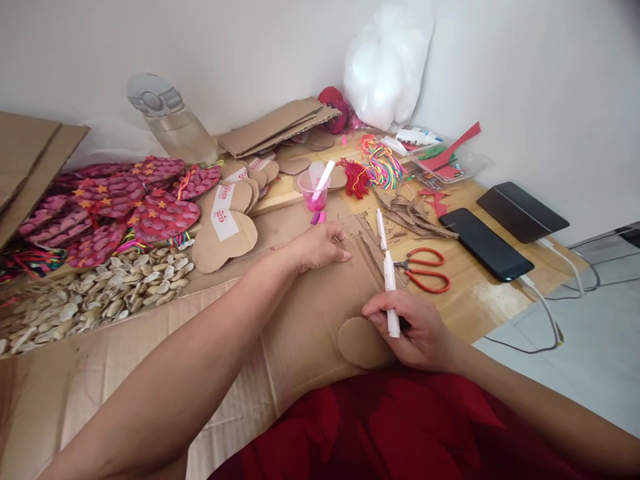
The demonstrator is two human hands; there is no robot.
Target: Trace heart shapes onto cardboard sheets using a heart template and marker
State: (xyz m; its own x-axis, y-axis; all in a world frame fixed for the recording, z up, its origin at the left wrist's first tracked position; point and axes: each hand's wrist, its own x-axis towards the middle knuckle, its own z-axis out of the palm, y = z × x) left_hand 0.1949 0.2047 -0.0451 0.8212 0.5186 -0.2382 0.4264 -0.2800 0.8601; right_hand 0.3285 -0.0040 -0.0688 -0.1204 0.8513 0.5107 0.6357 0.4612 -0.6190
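Observation:
My right hand grips a white marker pen, held upright with its tip end pointing away from me. Under that hand, a round-edged cardboard piece lies partly covered. My left hand rests on the large cardboard sheet, fingers bent, with the thumb and forefinger apart and nothing visible between them. A second slim white pen-like piece lies just beyond the marker. Close by on the right are scissors with orange-red handles.
Peanut shells, decorated pink pieces and heart-shaped cardboard spread leftward. A pink cup, colored threads and cardboard scraps lie beyond. Rightward are a phone and a cable; a bottle stands behind.

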